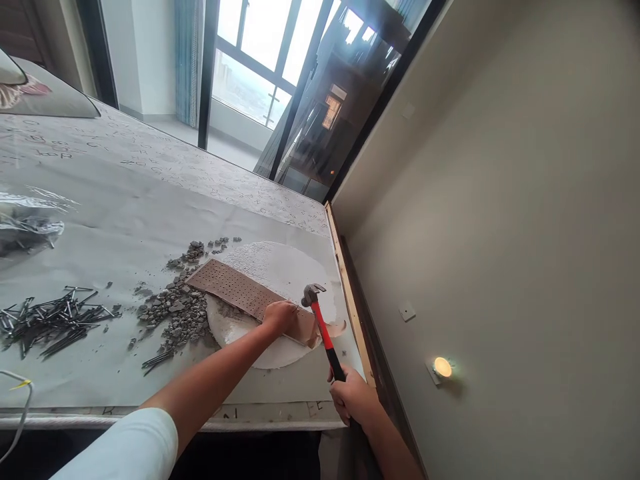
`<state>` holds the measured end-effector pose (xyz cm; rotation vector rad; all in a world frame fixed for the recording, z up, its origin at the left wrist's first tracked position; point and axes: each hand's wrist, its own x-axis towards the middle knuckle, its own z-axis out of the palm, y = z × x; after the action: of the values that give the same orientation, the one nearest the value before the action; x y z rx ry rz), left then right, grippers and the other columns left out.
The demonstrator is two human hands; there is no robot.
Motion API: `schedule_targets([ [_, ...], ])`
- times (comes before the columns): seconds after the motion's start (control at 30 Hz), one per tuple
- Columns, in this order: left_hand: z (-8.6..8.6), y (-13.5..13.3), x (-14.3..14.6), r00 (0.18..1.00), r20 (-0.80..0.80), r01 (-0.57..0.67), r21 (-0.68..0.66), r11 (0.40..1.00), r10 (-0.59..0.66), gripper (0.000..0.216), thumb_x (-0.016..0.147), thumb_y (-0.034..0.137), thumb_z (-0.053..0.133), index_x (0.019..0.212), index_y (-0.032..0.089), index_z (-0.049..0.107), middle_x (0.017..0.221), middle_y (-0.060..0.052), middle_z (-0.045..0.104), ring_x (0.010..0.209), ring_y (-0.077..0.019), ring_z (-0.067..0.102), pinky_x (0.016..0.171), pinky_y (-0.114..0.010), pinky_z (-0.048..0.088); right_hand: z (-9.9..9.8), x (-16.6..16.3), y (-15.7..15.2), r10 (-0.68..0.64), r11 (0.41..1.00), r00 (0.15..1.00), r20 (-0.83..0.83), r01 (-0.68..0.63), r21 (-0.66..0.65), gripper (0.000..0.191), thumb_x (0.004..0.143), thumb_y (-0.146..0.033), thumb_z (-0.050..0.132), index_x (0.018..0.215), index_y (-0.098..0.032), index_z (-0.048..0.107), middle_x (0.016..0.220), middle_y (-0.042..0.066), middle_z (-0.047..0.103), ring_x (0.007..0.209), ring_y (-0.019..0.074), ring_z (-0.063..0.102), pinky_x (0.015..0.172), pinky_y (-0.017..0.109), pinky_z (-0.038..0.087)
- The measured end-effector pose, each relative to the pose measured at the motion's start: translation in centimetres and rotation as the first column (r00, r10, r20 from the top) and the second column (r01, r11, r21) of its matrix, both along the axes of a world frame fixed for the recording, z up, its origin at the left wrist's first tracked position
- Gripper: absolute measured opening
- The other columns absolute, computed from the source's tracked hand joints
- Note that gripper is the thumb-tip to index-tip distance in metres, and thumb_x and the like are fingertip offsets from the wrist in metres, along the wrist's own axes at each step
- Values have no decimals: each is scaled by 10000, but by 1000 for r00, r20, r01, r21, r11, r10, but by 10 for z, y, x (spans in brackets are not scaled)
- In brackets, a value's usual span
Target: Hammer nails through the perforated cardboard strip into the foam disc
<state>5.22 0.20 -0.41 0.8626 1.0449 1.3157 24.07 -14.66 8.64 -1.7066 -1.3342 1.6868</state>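
Note:
My right hand (pixel 354 395) is wrapped round the black grip of a claw hammer (pixel 324 330) with a red neck. The hammer's steel head is raised just right of my left hand (pixel 280 317). That hand is closed at the right part of a long brown board (pixel 240 287) dotted with rows of small dark holes. What its fingertips pinch, perhaps a nail, is too small to make out. Under the board lies a round white slab (pixel 280 263). A peeled strip (pixel 334 329) curls at the board's right end, beside the hammer handle.
Grey rubble (pixel 177 310) is heaped along the slab's left side. Farther left lie a pile of long nails (pixel 55 320) and a clear plastic bag (pixel 30 230). A wooden edge strip (pixel 350 293) and a wall (pixel 500 233) bound the right side. A white cable (pixel 25 413) hangs front left.

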Motion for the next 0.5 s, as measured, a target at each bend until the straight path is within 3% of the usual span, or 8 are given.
schedule_targets([
  [0.07, -1, -2, 0, 980, -198, 3, 55, 998, 8, 395, 590, 24, 638, 349, 227, 399, 442, -52, 422, 933, -329, 573, 834, -333, 444, -1, -2, 0, -13, 1000, 1000, -9, 13, 9, 286, 486, -256, 374, 770, -236, 343, 307, -153, 281, 242, 72, 228, 243, 185, 204],
  [0.17, -5, -3, 1, 872, -487, 43, 156, 987, 39, 426, 602, 54, 633, 336, 235, 355, 429, -69, 431, 891, -341, 574, 815, -358, 440, -5, -6, -1, -21, 999, 1000, -20, 21, 24, 280, 511, -265, 385, 787, -237, 347, 313, -160, 266, 242, 71, 224, 249, 181, 206],
  [0.3, -8, -3, 3, 745, -659, 59, 220, 974, 104, 373, 653, 195, 642, 385, 233, 385, 492, -80, 495, 816, -306, 584, 799, -375, 445, -12, -9, 1, 7, 1000, 1000, -6, -7, -27, 286, 504, -240, 384, 790, -232, 357, 318, -157, 276, 244, 68, 228, 269, 182, 194],
  [0.5, 1, -8, -1, 317, -948, 299, 134, 945, 35, 229, 719, 321, 575, 544, 178, 536, 693, -108, 629, 729, -251, 582, 733, -364, 435, -5, -5, 1, -37, 998, 999, -21, 38, 40, 237, 556, -227, 399, 790, -232, 364, 352, -145, 282, 261, 68, 236, 279, 188, 194],
])
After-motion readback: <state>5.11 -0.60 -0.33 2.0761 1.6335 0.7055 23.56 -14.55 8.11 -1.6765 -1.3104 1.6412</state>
